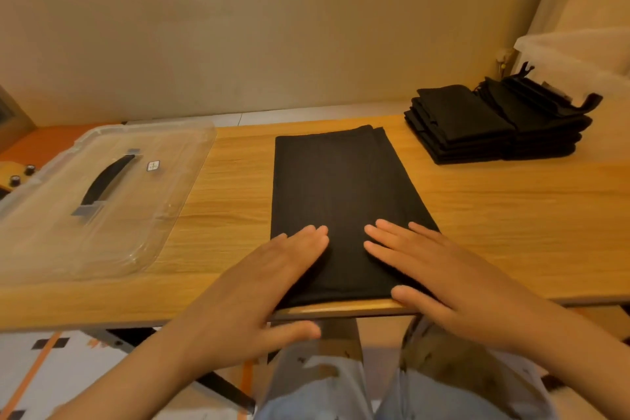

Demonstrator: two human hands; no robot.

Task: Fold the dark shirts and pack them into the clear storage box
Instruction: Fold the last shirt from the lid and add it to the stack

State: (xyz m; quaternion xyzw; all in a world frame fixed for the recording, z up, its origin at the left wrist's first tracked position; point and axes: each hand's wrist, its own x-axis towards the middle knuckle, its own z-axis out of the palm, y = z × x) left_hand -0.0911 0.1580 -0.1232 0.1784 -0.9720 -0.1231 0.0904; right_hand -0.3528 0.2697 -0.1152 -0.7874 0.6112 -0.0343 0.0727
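A dark shirt (337, 187) lies folded into a long narrow rectangle in the middle of the wooden table (494, 215), its near end at the table's front edge. My left hand (259, 286) presses flat on the shirt's near left corner with straight fingers. My right hand (443, 276) lies flat on the near right part, fingers spread. A stack of folded dark shirts (484, 126) sits at the back right. The clear storage box (572, 48) shows partly at the far right, behind the stack.
A clear plastic lid (102, 201) with a black handle lies flat on the table's left side. A beige wall stands close behind the table. Below the front edge I see my legs in light trousers and a patterned floor.
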